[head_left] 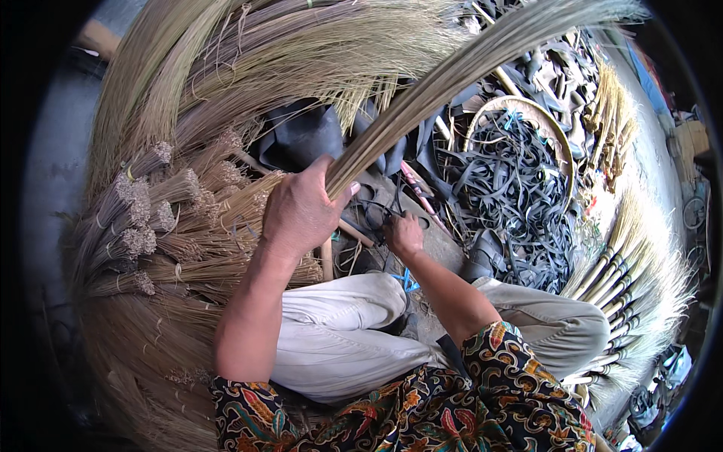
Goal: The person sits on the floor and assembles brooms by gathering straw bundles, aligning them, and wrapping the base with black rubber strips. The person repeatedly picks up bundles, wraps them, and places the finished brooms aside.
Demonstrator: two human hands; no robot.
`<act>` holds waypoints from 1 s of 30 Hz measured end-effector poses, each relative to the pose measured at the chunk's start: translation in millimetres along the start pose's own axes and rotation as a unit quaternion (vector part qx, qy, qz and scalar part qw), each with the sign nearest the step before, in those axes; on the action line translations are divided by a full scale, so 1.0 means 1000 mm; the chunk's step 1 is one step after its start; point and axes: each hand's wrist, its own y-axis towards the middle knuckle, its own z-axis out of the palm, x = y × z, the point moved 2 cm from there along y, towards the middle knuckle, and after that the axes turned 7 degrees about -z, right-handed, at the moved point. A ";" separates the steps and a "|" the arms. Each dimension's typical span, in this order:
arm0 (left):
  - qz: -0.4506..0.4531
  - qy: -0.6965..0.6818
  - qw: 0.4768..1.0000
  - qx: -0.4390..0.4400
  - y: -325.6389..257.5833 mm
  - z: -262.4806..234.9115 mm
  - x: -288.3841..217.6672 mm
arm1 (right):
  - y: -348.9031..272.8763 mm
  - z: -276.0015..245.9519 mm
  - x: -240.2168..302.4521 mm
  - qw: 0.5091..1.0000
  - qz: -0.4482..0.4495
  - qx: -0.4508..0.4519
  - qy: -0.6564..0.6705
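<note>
My left hand (305, 205) is wrapped round the narrow end of a long bundle of broom straw (429, 94). The bundle slants up to the far right, its loose tips fanning out near the top edge. Low between my knees, my right hand (405, 235) has its fingers closed on a thin black strip (374, 213), partly hidden by the fingers. Beside that hand, wooden sticks (355, 232) lie on the ground, and a pink-and-white rod (419, 184) lies just beyond.
Straw bundles (294, 64) are heaped at the far left, tied ones (139, 207) at the left. A round woven tray (563, 135) and a pile of black rubber strips (512, 196) lie to the right. Finished brooms (614, 294) are stacked by my right knee. Dark rubber sheets (301, 134) lie ahead.
</note>
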 end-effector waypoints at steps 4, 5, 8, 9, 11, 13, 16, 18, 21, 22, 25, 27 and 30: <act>-0.005 0.010 0.999 -0.042 0.012 0.005 0.014 | -0.006 -0.030 0.012 0.986 -0.085 -0.066 0.124; 0.008 0.022 0.998 -0.053 0.016 0.007 0.017 | -0.013 -0.043 0.018 0.978 -0.084 -0.071 0.175; -0.012 0.057 0.996 -0.063 0.023 0.011 0.029 | -0.035 -0.094 0.053 0.864 -0.132 -0.038 0.484; -0.011 0.065 0.995 -0.072 0.025 0.012 0.032 | -0.046 -0.115 0.067 0.843 -0.154 -0.034 0.514; -0.007 0.090 0.993 -0.076 0.024 0.013 0.033 | -0.065 -0.150 0.095 0.775 -0.156 0.001 0.613; -0.006 0.118 0.990 -0.083 0.021 0.014 0.030 | -0.071 -0.175 0.122 0.784 -0.175 -0.029 0.595; -0.011 0.159 0.983 -0.089 0.012 0.015 0.021 | -0.068 -0.189 0.150 0.802 -0.140 -0.055 0.578; -0.015 0.185 0.979 -0.080 0.006 0.018 0.016 | -0.062 -0.190 0.160 0.817 -0.121 -0.104 0.554; -0.017 0.189 0.978 -0.086 -0.003 0.023 0.012 | -0.057 -0.192 0.166 0.828 -0.137 -0.124 0.529; -0.012 0.188 0.977 -0.095 -0.006 0.024 0.012 | -0.057 -0.193 0.167 0.828 -0.131 -0.115 0.532; 0.068 0.157 0.979 -0.115 -0.011 0.024 0.010 | -0.063 -0.198 0.161 0.833 -0.106 -0.072 0.539; 0.052 0.122 0.986 -0.096 -0.012 0.019 0.009 | -0.071 -0.201 0.151 0.827 -0.113 -0.019 0.551; 0.012 0.056 0.997 -0.046 -0.015 0.003 0.007 | -0.091 -0.198 0.125 0.821 -0.172 0.041 0.543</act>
